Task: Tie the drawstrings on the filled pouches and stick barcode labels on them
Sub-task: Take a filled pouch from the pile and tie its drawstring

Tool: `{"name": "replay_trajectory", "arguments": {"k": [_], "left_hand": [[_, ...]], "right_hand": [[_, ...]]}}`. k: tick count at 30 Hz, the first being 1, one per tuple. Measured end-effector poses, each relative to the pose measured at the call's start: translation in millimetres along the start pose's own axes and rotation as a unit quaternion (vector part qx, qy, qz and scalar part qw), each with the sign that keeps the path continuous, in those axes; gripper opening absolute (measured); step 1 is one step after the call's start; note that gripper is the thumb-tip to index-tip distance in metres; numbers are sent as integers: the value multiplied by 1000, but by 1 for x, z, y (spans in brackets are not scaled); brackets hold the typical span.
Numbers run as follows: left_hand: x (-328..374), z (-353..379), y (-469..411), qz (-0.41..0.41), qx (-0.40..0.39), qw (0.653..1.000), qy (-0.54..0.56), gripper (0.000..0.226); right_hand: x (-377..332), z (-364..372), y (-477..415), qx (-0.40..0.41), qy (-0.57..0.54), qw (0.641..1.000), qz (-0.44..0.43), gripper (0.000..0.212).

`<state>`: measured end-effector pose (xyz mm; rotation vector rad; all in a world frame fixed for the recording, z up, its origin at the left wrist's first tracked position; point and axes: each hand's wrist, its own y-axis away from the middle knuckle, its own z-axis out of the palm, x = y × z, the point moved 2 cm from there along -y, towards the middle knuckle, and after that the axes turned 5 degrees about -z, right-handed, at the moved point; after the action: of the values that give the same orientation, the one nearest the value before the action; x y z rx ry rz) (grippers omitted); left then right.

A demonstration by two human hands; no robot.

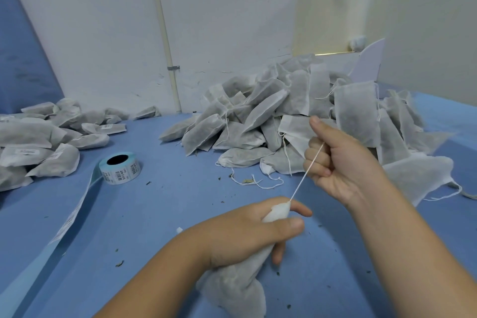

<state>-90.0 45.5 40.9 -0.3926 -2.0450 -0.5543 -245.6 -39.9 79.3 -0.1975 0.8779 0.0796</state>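
We see the left hand clenched round the gathered neck of a filled white mesh pouch, low in the foreground above the blue table. Its drawstring runs taut up to the right hand, fisted round it. Behind lies a heap of untied pouches; at left, labelled pouches — and a barcode label roll, its strip trailing.
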Motion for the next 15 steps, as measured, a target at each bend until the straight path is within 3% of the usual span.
{"name": "replay_trajectory", "arguments": {"k": [5,10,15], "left_hand": [[-6,-5,1,0,51,999,10,49],[0,-7,-4,13,98,991,85,35],[3,-11,-5,38,155,978,136,40]], "right_hand": [[3,1,1,-6,20,1000,11,46],[12,0,-1,4,63,998,8,42],[25,4,0,-17,129,992,-4,45]]}}
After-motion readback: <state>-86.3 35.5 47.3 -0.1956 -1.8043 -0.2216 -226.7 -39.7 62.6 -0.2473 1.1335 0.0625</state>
